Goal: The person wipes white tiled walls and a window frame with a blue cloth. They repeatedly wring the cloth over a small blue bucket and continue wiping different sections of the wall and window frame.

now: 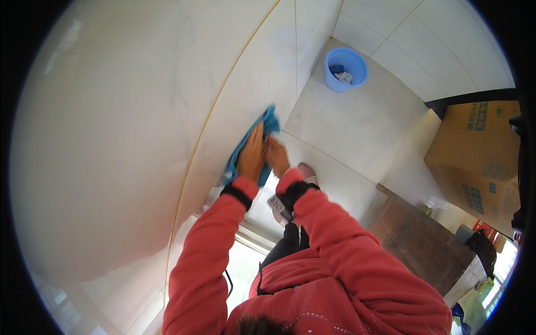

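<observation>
A blue cloth [271, 121] lies bunched against the glossy tiled wall [138, 138], near the view's middle. My left hand [251, 157] is laid flat on the cloth with its fingers together, pressing it to the wall. Beside it, my right hand [276, 155] has curled fingers at the cloth's right side; whether they grip a fold of it is hard to tell. Both wrists wear black bands over red sleeves, and a pale tag with writing hangs at the right wrist.
A blue plastic basket [346, 69] with crumpled waste stands on the tiled floor [351, 121] by the far corner. At right are a large cardboard box [473, 163] and a brown wooden surface [418, 238]. My shoe [307, 172] shows below my hands.
</observation>
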The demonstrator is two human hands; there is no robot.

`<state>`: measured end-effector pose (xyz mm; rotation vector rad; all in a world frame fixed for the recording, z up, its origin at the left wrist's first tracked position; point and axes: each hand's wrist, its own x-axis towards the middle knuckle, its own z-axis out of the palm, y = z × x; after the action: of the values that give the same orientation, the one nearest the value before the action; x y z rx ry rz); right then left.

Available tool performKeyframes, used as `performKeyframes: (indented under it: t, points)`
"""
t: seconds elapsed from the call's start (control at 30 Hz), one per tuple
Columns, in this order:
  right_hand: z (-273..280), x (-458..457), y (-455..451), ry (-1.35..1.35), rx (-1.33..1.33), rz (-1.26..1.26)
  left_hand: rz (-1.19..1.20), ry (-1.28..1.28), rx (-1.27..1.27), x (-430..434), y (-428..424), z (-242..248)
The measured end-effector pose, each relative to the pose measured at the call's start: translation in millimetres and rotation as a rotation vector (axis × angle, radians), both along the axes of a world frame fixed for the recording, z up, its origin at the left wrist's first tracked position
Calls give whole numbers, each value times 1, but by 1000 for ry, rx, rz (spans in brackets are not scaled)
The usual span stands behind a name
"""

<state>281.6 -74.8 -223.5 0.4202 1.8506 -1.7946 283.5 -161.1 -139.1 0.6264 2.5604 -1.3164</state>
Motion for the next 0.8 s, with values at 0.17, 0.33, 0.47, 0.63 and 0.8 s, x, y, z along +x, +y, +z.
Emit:
performKeyframes:
  t: [0.17, 0.33, 0.47, 0.63, 0.8]
  points:
    - [-10, 88, -39, -48, -218, 142, -55, -159, -65, 89, -41, -9]
    - [51, 4, -5, 277, -29, -20, -65, -24, -66, 20, -4, 60]
    - [98, -29, 3, 323, -170, -173, -101, 187, -94, -9, 8, 109]
    - [106, 53, -42, 171, -188, -241, -46, 93, -131, 80, -24, 126]
    - [124, 136, -54, -61, -478, 97, 103, 53, 125, 174, -54, 140]
